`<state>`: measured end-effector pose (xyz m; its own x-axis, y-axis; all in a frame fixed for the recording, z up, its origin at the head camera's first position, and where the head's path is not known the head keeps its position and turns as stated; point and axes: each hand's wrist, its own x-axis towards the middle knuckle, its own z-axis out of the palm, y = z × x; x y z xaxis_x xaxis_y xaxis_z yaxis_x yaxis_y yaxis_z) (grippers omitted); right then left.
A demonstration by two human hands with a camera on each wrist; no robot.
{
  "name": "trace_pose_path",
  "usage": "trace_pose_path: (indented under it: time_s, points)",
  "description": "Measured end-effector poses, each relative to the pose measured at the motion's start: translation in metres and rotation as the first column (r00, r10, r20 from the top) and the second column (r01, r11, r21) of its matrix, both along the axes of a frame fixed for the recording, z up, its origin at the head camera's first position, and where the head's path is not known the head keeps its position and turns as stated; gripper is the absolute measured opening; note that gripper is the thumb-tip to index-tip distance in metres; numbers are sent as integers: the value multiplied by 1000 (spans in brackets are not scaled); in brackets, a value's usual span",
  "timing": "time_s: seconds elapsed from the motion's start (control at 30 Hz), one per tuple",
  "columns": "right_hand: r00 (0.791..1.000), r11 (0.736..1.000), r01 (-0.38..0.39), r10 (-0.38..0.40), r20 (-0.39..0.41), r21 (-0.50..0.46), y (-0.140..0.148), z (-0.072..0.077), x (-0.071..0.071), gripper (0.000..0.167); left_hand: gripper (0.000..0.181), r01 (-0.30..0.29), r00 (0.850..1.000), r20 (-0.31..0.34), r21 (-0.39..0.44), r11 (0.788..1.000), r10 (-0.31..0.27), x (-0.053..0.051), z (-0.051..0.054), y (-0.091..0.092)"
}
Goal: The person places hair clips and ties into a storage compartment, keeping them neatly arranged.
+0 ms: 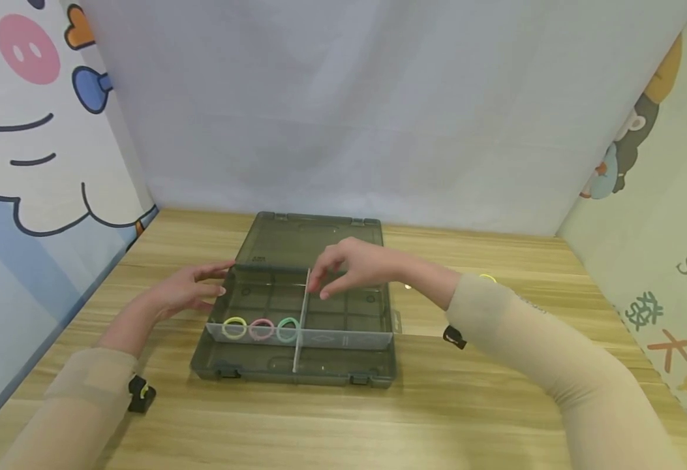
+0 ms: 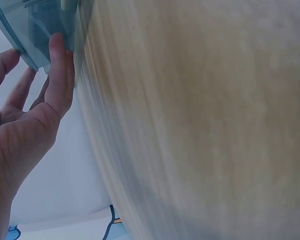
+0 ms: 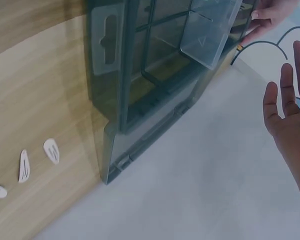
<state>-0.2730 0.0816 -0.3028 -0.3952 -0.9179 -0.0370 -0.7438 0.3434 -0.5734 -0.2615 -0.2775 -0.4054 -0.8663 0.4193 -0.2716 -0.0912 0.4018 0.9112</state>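
A dark translucent storage box point(image 1: 261, 377) lies on the table with its lid point(image 1: 314, 238) folded back. White upright dividers point(image 1: 346, 339) split its inside into compartments. Yellow point(image 1: 234, 319), pink point(image 1: 261, 320) and green hair ties point(image 1: 280, 329) sit in a row along the crosswise divider, left of the middle. My left hand point(image 1: 181, 290) rests its fingertips against the box's left side, fingers mostly extended. Over the middle of the box is my right hand point(image 1: 361, 267), beside the lengthwise divider point(image 1: 305, 303). Its fingers are loosely bent and hold nothing visible.
White snap hair clips point(image 3: 51, 151) lie on the table right of the box. Something yellow point(image 1: 487, 277) shows partly behind the right sleeve. A pale cloth point(image 1: 349, 130) hangs behind the table, with printed panels point(image 1: 642, 261) at the sides.
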Motion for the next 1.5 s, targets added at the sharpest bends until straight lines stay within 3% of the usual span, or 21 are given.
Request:
trace_pose_path:
  time_s: [0.43,0.7,1.1,1.4,1.5]
  points:
    - [996,994,81,-83,-32,-79,56,23,4,19,67,-6,1000,7,-2,1000,6,2,0,0]
    - [980,976,183,-191,-53,-120,98,28,8,18,67,-7,1000,5,-7,1000,7,2,1,1]
    - [934,932,326,-344,-100,-157,156,17,6,17,67,-7,1000,8,-1,1000,7,2,2,2]
    - [882,887,423,-450,-141,-184,192,-1,10,17,68,-5,1000,1,4,1000,5,3,2,2]
    - [855,863,477,-499,-141,-165,204,-10,11,17,68,-3,1000,-1,9,1000,3,2,0,1]
